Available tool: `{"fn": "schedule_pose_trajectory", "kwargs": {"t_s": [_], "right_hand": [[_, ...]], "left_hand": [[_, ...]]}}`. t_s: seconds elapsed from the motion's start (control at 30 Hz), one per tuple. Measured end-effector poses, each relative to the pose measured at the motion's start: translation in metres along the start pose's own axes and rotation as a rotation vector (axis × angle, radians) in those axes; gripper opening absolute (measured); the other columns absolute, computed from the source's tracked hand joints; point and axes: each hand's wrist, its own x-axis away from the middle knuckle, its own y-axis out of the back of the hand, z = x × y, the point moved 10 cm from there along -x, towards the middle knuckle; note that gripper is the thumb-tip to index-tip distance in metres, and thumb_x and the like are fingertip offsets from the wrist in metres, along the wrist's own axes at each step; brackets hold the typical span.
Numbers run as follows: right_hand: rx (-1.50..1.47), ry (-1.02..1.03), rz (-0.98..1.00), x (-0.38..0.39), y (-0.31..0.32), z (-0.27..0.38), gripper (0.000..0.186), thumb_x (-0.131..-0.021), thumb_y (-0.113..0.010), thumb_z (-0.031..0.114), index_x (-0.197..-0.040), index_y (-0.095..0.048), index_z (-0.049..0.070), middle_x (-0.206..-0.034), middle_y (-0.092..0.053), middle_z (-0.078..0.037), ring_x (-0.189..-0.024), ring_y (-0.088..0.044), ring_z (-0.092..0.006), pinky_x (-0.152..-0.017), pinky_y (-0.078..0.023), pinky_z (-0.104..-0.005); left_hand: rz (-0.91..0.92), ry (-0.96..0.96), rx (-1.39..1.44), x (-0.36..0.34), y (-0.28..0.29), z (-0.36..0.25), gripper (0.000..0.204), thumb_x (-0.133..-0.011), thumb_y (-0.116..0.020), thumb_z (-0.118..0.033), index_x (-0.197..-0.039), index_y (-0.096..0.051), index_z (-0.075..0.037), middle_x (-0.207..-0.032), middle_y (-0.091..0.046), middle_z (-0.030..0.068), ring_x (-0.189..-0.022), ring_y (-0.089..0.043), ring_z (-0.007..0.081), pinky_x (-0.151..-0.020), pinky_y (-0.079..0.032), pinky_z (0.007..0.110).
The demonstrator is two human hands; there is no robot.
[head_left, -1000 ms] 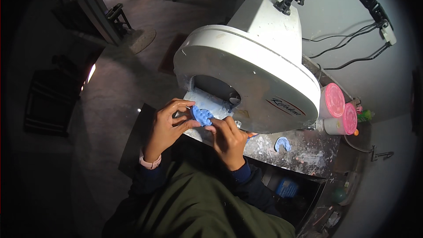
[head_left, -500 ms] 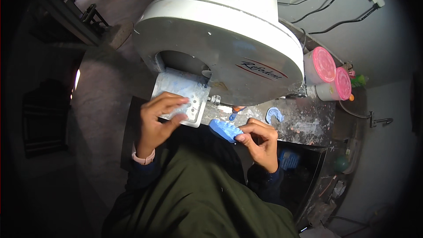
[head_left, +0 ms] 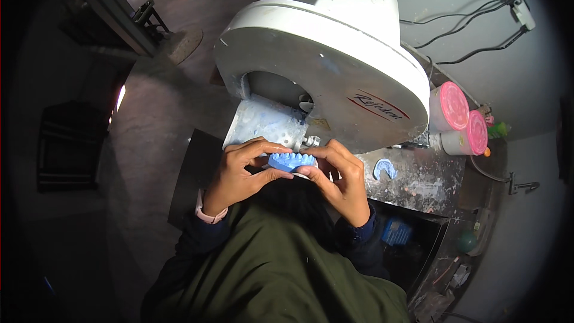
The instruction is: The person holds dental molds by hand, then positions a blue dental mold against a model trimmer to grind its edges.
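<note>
A blue dental cast [head_left: 289, 162] with a row of moulded teeth is held level between both hands, teeth facing up and away from me. My left hand [head_left: 244, 166] pinches its left end between thumb and fingers. At the right end, my right hand [head_left: 338, 177] grips it the same way. Just beyond the hands lies the white metal table [head_left: 257, 121] of a grinding machine, smeared with blue and partly hidden by my fingers. Over it stands the big white and grey machine housing [head_left: 335, 78], with a round opening on its left side.
A second blue, horseshoe-shaped cast [head_left: 384, 169] lies on the stained worktop [head_left: 427, 182] to the right. Two tubs with pink lids [head_left: 453, 106] stand behind it. Black cables [head_left: 472, 30] run along the wall. Below the worktop, an open dark drawer-like space holds a blue item [head_left: 395, 232].
My left hand has come right and closed on the cast, which only my right hand held before. The cast has turned level, and the whole view has shifted a little.
</note>
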Motion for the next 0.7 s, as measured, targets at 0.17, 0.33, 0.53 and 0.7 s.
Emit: {"fn": "schedule_pose_trajectory", "kwargs": {"t_s": [0.17, 0.33, 0.53, 0.7], "right_hand": [[0.048, -0.104, -0.196, -0.004, 0.016, -0.010, 0.025, -0.084, -0.067, 0.004, -0.109, -0.064, 0.003, -0.078, -0.057, -0.007, -0.055, -0.051, -0.0128, -0.050, -0.040, -0.0258], [-0.086, -0.124, -0.187, 0.005, -0.002, -0.007, 0.030, -0.083, -0.071, 0.008, -0.111, -0.063, 0.000, -0.096, -0.064, -0.012, -0.070, -0.064, -0.0144, -0.054, -0.047, -0.0231], [-0.078, 0.011, -0.234, -0.007, -0.024, 0.009, 0.051, -0.077, -0.077, 0.010, -0.122, -0.057, -0.004, -0.116, -0.061, -0.019, -0.091, -0.066, -0.0235, -0.066, -0.055, -0.0286], [-0.172, -0.026, -0.225, -0.021, -0.024, -0.007, 0.051, -0.080, -0.073, 0.008, -0.126, -0.054, -0.005, -0.118, -0.059, -0.020, -0.096, -0.064, -0.0257, -0.075, -0.053, -0.0297]], "left_hand": [[-0.108, 0.009, 0.115, 0.003, 0.015, 0.009, 0.031, -0.075, -0.077, 0.001, -0.103, -0.063, 0.003, -0.100, -0.067, 0.0105, -0.090, -0.067, 0.0166, -0.073, -0.059, 0.027], [-0.276, -0.015, 0.310, 0.003, 0.022, 0.016, 0.031, -0.075, -0.075, 0.006, -0.099, -0.056, 0.004, -0.098, -0.065, 0.0111, -0.091, -0.065, 0.0157, -0.076, -0.057, 0.027], [-0.469, -0.114, 0.332, 0.004, 0.013, 0.018, 0.034, -0.073, -0.077, 0.006, -0.096, -0.054, 0.002, -0.097, -0.063, 0.0108, -0.087, -0.063, 0.0136, -0.075, -0.054, 0.027], [-0.292, -0.117, -0.056, -0.003, 0.014, 0.002, 0.025, -0.073, -0.071, 0.010, -0.094, -0.059, 0.006, -0.103, -0.061, 0.0149, -0.090, -0.062, 0.0161, -0.072, -0.053, 0.025]]}}
